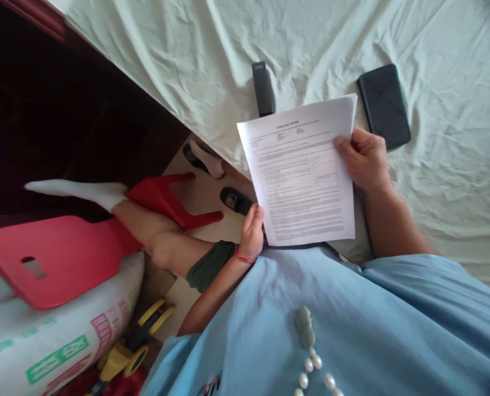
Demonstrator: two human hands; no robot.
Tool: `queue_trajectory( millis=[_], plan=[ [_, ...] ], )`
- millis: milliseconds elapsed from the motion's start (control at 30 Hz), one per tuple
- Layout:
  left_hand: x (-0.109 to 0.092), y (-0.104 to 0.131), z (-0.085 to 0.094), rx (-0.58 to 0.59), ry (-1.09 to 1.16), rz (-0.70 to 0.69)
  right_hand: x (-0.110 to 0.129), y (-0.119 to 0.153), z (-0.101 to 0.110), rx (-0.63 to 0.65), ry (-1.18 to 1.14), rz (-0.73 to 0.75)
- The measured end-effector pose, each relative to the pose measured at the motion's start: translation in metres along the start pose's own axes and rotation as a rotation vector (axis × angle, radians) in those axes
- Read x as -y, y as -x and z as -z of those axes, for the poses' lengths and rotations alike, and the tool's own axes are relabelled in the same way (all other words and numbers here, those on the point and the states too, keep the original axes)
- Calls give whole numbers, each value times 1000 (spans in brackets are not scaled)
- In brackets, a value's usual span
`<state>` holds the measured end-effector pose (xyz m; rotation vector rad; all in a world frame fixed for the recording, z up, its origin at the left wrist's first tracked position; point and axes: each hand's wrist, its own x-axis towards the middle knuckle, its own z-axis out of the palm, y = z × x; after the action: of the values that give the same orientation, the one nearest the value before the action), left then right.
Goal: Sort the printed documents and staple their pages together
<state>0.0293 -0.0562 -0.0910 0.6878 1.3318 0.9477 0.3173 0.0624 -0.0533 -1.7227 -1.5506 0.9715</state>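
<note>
Printed white sheets (pixel 303 176), stacked together, are held in front of my body, their text facing up at me. My left hand (pixel 252 231) pinches the lower left edge, with a red string bracelet at its wrist. On the upper right edge my right hand (pixel 364 157) grips the stack, thumb on top and the other fingers partly hidden behind the paper. Beyond the top edge of the sheets lies a dark, narrow object (pixel 263 88), which looks like a stapler. A black case (pixel 384 104) lies just past my right hand.
A wrinkled pale cloth (pixel 179 49) covers the surface ahead. At the left are a red plastic chair (pixel 59 258), a printed white sack (pixel 63 341) and a yellow-and-black object (pixel 123 352). A black slipper (pixel 234 201) is on the floor.
</note>
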Motion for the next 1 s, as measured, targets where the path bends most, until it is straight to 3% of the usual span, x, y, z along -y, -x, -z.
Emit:
queue_trajectory(
  millis=[67,167,267,467,633,800,900,1000],
  plan=[
    [3,2,6,-17,-211,-76,-5,-1,1,-87,-61,1],
    [0,5,12,63,-377,-76,-7,-1,1,-94,-99,-7],
    [-10,5,13,129,-376,-35,-3,0,1,-71,-89,-21],
    [-30,7,8,108,-466,-87,5,2,-2,-69,-99,-16],
    [-27,4,5,31,-329,-71,9,0,4,-112,-107,-58],
    [-26,-2,-1,-50,-151,-9,11,1,18,87,20,-91],
    [-25,-2,0,-30,-190,14,14,4,21,128,185,-54],
    [-21,-1,5,-4,-297,-6,18,5,21,70,256,-29]
  ],
)
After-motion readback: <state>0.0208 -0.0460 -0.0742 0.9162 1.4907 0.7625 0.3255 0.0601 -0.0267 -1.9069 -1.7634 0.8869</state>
